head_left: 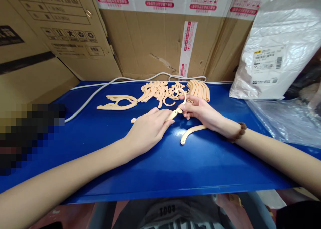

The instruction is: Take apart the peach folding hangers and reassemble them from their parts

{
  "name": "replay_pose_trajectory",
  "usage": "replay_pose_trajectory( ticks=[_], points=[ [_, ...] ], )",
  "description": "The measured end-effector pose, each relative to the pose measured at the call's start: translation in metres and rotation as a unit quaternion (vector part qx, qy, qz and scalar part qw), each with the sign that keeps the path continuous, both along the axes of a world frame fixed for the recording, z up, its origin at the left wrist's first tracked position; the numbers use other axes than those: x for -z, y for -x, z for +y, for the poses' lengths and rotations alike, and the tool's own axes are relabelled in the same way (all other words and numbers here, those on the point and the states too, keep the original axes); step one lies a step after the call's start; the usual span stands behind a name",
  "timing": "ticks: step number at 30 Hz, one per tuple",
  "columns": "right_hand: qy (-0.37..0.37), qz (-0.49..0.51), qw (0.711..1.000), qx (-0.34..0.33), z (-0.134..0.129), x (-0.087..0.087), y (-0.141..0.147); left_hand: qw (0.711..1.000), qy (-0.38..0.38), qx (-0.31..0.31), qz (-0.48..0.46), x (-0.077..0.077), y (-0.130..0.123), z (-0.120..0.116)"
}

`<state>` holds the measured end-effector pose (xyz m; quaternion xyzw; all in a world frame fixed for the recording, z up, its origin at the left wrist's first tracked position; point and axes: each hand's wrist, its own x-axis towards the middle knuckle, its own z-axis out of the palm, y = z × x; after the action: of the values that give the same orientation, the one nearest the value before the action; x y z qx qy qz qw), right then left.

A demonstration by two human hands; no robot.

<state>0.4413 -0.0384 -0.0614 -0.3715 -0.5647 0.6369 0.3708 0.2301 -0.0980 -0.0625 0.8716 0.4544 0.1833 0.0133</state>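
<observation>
My left hand is closed over a cream plastic hanger arm; one end sticks out past the thumb, another tip shows left of the fingers. Between the fingertips of my right hand is a curved hanger hook, its bend pointing up. The hook's base meets the arm's end between both hands; whether they are joined I cannot tell. A loose hanger arm lies on the blue table, partly beneath my right wrist. Behind my hands lie a heap of small curved pieces and a row of stacked hanger arms.
A folded hanger lies left of the heap. A white cable runs along the table's back. Cardboard boxes stand behind and at left. At right are a white plastic bag and a clear plastic sheet.
</observation>
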Motion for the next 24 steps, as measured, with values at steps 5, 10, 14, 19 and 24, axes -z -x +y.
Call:
replay_pose_trajectory(
  ticks=[5, 10, 14, 19, 24],
  points=[
    [0.0, 0.003, 1.0, -0.017, 0.0023, 0.0006, -0.0028, 1.0, -0.002, 0.005, -0.007, -0.0004, 0.0001, -0.0005],
    [0.007, 0.005, 0.999, -0.046, 0.0018, -0.0024, -0.0032, 1.0, -0.019, 0.007, -0.006, 0.0, -0.001, -0.002],
    [0.008, -0.004, 0.998, -0.064, 0.0003, -0.0038, -0.0017, 0.999, -0.043, 0.021, -0.004, 0.0016, -0.0011, -0.0017],
    [0.013, -0.005, 0.999, -0.052, -0.0003, -0.0037, -0.0001, 0.998, -0.06, 0.036, 0.007, 0.0013, 0.0, -0.0007],
    [-0.007, -0.023, 0.999, -0.032, 0.0, -0.0009, -0.0005, 0.997, -0.067, 0.036, 0.026, 0.0025, 0.0002, 0.0003]
  ],
)
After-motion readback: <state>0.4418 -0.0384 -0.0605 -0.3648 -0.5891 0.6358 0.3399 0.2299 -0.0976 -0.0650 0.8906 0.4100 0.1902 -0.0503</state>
